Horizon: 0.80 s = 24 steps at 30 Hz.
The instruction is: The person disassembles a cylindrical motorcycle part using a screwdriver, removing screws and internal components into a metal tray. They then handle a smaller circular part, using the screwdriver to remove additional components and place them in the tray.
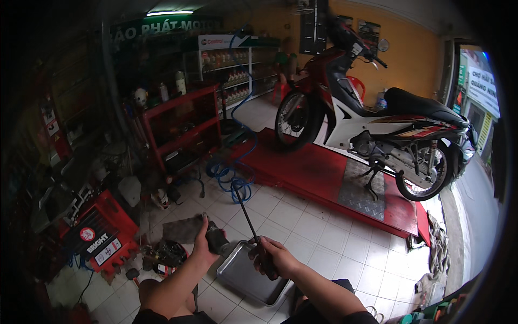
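My left hand (202, 247) is closed round a dark, stubby cylindrical part (217, 241), whose exact kind I cannot make out. A long screwdriver (247, 218) with a dark shaft is gripped in my right hand (276, 258). Its shaft slants up and to the left, and its tip is apart from the cylindrical part. Below both hands, a grey metal tray (237, 279) lies on the tiled floor between my knees. My right hand partly covers the tray's upper right side.
A red and white motorbike (345, 116) stands on a low red lift platform (302, 167) ahead right. A coiled blue hose (236, 183) lies on the floor. Left are a red shelf cart (181, 137), a red and black box-like machine (100, 237) and a bin of loose parts (164, 254).
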Each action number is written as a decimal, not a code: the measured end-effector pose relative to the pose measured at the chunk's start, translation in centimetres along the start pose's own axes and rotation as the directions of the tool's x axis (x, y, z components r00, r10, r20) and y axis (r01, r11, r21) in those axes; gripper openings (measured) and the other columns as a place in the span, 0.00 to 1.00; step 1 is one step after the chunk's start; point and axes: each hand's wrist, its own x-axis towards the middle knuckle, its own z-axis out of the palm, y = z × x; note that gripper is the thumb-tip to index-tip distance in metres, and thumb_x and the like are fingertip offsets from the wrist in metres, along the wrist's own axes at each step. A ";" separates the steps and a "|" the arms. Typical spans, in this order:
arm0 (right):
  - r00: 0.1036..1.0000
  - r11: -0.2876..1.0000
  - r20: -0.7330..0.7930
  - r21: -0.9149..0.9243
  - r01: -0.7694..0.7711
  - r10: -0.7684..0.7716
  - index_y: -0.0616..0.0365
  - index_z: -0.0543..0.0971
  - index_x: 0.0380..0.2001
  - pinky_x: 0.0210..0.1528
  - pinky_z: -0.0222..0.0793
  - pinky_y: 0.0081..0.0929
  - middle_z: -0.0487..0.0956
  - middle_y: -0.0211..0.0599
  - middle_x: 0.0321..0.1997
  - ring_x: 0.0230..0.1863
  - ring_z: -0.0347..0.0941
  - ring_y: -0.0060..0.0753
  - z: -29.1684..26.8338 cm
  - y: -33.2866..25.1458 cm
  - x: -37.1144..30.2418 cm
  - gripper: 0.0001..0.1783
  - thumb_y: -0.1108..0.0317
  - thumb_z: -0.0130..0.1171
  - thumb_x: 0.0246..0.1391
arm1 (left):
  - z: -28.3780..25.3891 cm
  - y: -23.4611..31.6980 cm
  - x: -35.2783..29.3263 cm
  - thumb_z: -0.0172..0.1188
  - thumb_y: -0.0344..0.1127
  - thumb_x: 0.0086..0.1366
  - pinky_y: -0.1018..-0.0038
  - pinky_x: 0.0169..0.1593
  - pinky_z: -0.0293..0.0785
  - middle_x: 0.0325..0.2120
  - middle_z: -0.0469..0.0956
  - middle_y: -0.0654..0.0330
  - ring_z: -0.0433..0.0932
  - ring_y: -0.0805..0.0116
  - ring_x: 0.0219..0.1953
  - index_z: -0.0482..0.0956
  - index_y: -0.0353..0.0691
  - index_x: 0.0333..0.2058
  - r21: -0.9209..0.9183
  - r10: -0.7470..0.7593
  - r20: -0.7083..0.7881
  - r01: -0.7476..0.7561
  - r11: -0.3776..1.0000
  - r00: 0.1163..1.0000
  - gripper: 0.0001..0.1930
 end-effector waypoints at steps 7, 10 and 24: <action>0.968 0.955 0.111 -0.226 -0.194 0.223 0.62 0.69 0.51 0.21 0.72 0.23 0.77 0.40 0.30 0.18 0.73 0.27 0.7 5.4 1.9 0.24 0.49 0.38 0.77 | -2.9 1.4 1.2 0.70 0.58 0.62 0.69 0.42 0.82 0.31 0.79 0.57 0.80 0.65 0.34 0.77 0.40 0.40 -0.162 -0.004 -0.039 -0.003 0.987 0.999 0.26; 0.956 0.915 0.100 -0.330 -0.231 0.277 0.63 0.71 0.48 0.21 0.69 0.23 0.74 0.37 0.26 0.17 0.70 0.25 0.7 5.6 0.4 0.24 0.51 0.38 0.77 | -3.2 0.7 1.2 0.73 0.57 0.60 0.69 0.42 0.82 0.30 0.77 0.59 0.80 0.65 0.33 0.75 0.42 0.38 -0.104 -0.033 -0.121 0.020 0.994 0.992 0.25; 0.959 0.845 -0.038 -0.465 -0.266 0.281 0.67 0.72 0.44 0.21 0.63 0.23 0.68 0.30 0.15 0.15 0.67 0.22 1.8 5.8 -1.0 0.21 0.58 0.38 0.78 | -4.7 1.8 1.9 0.77 0.51 0.57 0.65 0.42 0.82 0.32 0.74 0.60 0.78 0.66 0.34 0.73 0.42 0.40 -0.018 0.014 -0.150 -0.017 1.000 0.989 0.25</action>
